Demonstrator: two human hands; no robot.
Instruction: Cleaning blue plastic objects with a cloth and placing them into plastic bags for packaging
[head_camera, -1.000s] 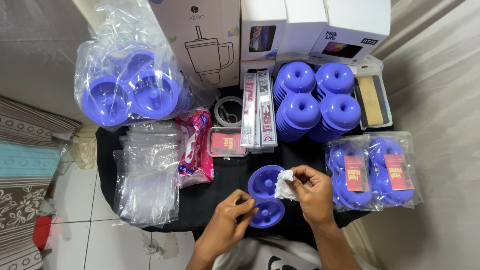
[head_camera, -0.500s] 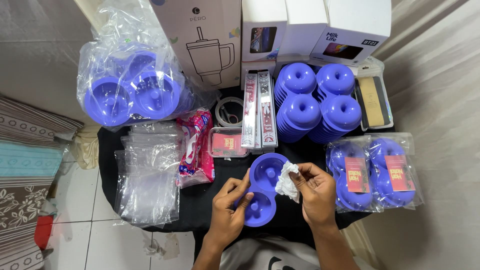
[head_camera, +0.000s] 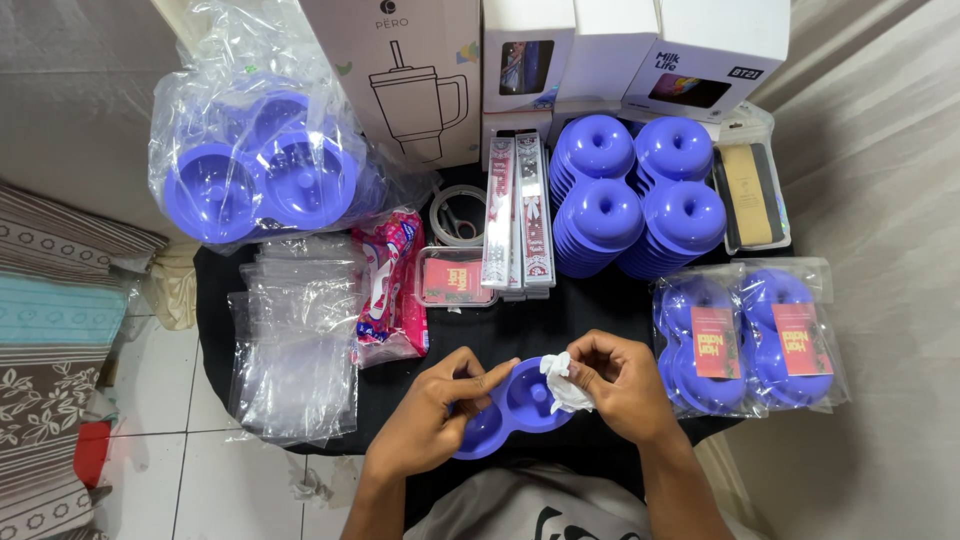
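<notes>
While hands (head_camera: 430, 415) hide mould (head_camera: 520, 405), cloth (head_camera: 562, 382) perhaps crumpled

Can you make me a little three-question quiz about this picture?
1. True or false: the left hand holds the purple mould.
2. What does the right hand pinch: A a white tissue, B scissors, C a spoon?
3. Which side of the table has the pile of clear bags?

Key: 1 true. 2 A. 3 the left side.
</notes>
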